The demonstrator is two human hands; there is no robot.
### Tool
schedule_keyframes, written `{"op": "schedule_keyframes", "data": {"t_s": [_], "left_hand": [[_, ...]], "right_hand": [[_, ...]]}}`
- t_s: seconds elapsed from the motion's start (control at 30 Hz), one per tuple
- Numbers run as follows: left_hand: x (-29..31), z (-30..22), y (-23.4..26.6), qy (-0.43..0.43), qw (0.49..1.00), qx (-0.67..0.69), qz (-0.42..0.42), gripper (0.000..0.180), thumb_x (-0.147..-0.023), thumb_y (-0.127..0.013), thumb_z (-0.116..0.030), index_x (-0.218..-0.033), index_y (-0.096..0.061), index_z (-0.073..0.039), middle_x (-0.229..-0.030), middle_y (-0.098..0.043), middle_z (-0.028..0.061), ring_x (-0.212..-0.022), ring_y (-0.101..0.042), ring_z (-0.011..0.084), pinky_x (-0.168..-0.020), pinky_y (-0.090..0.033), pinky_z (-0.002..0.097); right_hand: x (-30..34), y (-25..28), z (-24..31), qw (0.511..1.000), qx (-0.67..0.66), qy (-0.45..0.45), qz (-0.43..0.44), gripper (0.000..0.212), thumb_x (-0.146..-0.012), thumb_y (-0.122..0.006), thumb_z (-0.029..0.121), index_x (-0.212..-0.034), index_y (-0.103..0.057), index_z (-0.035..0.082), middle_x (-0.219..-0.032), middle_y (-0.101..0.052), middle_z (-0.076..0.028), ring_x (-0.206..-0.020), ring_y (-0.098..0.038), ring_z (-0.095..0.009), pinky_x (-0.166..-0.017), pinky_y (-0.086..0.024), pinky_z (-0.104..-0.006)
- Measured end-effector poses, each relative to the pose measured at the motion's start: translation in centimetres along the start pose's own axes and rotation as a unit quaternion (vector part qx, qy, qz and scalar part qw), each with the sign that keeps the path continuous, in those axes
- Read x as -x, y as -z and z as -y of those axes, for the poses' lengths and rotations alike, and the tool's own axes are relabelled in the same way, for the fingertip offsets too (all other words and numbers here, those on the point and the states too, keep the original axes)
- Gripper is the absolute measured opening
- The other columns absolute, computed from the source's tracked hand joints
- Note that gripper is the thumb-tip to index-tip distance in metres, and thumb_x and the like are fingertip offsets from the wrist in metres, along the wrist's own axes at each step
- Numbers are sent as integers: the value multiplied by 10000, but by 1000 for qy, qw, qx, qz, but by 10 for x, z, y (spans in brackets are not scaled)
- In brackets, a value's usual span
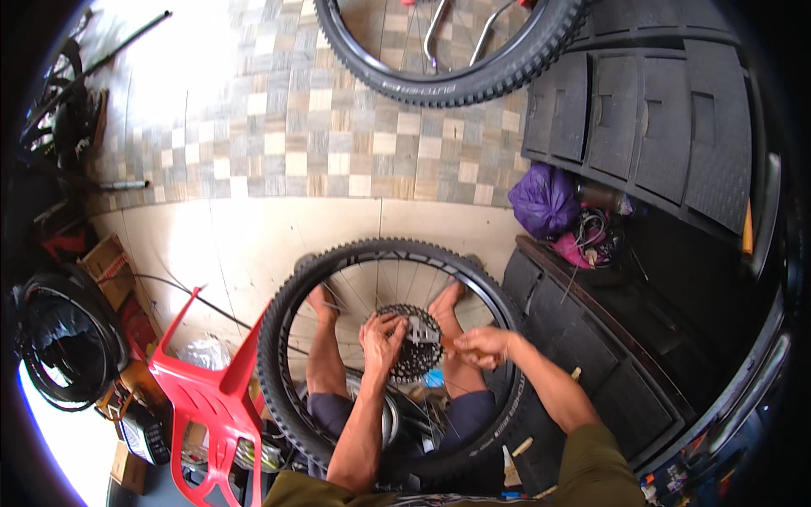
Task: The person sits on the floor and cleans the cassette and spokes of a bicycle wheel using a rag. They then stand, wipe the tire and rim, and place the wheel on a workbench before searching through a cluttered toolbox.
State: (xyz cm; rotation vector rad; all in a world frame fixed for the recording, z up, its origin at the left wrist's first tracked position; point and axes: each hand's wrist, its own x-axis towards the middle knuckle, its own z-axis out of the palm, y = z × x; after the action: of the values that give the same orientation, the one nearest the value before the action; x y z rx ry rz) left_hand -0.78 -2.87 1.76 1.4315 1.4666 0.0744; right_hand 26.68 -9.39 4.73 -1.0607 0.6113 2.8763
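A bicycle wheel with a knobby black tyre [279,338] lies across my lap, over my legs. At its hub sits a dark, toothed cassette [414,367] with a silver-grey part [422,331] near its middle. My left hand [383,340] rests over the cassette's left side, its fingers curled and pressed together; whatever they pinch is hidden. From the right, my right hand [481,346] is closed round a tool with an orange-brown handle [452,347]. That tool points toward the cassette, and its kind is too small to make out.
A red plastic chair [224,384] stands at the left, near hanging black tyres [68,346]. Another bicycle wheel [448,89] is on the tiled floor ahead. Black drawers [625,118], a purple bag [545,201] and a dark cabinet [591,355] line the right side.
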Motion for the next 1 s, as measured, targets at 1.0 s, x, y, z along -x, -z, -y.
{"op": "schedule_keyframes", "data": {"t_s": [1.0], "left_hand": [[-16, 5, 25, 9, 983, 159, 94, 279, -970, -593, -243, -1028, -737, -11, -990, -747, 125, -1022, -695, 256, -1147, -316, 477]], "right_hand": [[-14, -117, -43, 969, -105, 97, -203, 434, -1017, -502, 480, -978, -554, 51, -692, -477, 25, -409, -384, -42, -373, -345, -225]]}}
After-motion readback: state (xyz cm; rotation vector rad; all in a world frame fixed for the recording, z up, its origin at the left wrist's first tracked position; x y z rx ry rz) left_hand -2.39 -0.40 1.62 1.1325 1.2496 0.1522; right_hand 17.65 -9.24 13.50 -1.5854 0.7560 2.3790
